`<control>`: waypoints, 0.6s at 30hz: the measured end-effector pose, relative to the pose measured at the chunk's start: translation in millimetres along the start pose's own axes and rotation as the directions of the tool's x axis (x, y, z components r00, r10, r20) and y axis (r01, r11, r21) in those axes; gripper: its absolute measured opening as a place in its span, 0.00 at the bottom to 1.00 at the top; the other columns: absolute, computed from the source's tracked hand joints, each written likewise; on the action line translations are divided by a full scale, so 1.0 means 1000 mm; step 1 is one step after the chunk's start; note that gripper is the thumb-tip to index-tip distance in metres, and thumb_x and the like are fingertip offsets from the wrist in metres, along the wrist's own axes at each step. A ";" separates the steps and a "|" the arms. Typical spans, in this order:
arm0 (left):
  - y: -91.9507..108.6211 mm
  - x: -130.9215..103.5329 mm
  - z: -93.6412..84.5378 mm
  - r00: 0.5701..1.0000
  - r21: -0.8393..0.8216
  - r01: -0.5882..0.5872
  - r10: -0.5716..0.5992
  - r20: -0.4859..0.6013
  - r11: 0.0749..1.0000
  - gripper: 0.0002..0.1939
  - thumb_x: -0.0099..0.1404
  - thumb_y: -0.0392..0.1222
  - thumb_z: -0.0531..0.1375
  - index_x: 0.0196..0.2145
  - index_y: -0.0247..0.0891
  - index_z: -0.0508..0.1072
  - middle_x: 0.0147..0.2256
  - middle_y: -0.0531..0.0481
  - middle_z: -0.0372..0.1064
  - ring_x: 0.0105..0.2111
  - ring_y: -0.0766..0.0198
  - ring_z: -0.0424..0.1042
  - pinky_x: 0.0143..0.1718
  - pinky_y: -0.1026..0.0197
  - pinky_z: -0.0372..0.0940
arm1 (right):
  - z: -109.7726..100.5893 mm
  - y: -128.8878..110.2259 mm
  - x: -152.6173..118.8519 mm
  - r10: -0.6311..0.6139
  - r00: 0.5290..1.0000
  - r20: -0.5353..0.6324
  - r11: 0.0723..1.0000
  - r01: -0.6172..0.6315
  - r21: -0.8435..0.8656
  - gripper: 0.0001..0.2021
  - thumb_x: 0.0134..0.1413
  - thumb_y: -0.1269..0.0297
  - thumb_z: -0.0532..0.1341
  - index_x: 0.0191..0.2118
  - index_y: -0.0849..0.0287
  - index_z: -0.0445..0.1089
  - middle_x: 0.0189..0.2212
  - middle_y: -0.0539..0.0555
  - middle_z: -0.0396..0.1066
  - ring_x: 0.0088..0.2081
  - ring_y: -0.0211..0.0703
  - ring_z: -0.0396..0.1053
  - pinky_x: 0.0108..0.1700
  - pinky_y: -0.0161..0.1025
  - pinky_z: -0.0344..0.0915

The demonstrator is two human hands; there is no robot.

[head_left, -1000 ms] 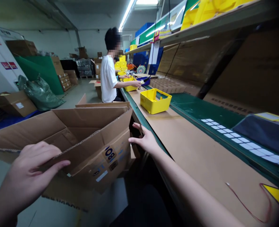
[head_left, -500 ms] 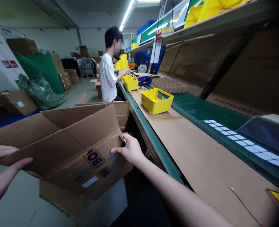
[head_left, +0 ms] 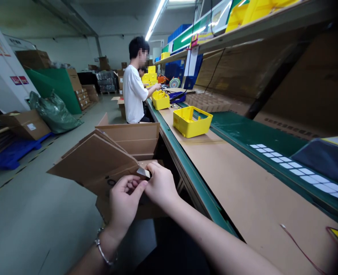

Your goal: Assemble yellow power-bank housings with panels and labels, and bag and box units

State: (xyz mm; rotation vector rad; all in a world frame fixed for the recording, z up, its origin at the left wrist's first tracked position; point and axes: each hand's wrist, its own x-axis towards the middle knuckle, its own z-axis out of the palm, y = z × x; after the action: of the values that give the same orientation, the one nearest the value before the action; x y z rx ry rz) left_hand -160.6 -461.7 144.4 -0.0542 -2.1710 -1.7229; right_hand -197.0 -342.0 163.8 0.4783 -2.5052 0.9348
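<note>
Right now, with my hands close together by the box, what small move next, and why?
I'd probably pinch the pale strip with your left hand: it shows at the box edge beside your right hand, and the left fingertips sit just below it.

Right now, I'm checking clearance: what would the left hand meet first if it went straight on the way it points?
Probably the right hand, just ahead of the left hand; whether the two touch is hard to tell.
</note>
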 end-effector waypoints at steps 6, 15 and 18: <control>0.007 0.001 0.003 0.987 0.090 -0.080 0.092 -0.134 0.993 0.11 0.56 0.48 0.64 0.26 0.37 0.73 0.22 0.56 0.60 0.22 0.70 0.56 0.24 0.65 0.55 | 0.007 -0.008 -0.004 -0.027 0.999 -0.020 1.000 0.027 0.005 0.08 0.48 0.66 0.58 0.25 0.58 0.57 0.26 0.49 0.62 0.25 0.37 0.60 0.26 0.33 0.50; 0.010 -0.006 -0.010 0.964 -0.037 0.012 -0.022 -0.264 0.999 0.09 0.57 0.47 0.63 0.30 0.38 0.72 0.25 0.54 0.68 0.26 0.67 0.66 0.28 0.65 0.63 | 0.018 -0.016 -0.009 -0.076 0.996 -0.049 0.996 0.078 0.039 0.08 0.47 0.66 0.60 0.25 0.58 0.58 0.27 0.50 0.63 0.31 0.40 0.60 0.32 0.35 0.53; 0.027 -0.012 -0.027 0.928 -0.010 -0.100 0.090 -0.362 0.995 0.06 0.59 0.43 0.62 0.31 0.39 0.70 0.26 0.55 0.68 0.26 0.68 0.68 0.29 0.65 0.65 | 0.019 -0.015 -0.012 -0.054 0.998 -0.031 0.995 0.056 0.078 0.17 0.40 0.58 0.68 0.26 0.58 0.58 0.28 0.50 0.63 0.35 0.43 0.61 0.36 0.37 0.56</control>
State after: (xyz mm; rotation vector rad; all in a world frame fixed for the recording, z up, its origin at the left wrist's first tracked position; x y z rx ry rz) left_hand -135.4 -478.2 170.7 0.1386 -1.8447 -1.5668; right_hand -184.7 -363.5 152.9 0.5519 -2.4242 1.0145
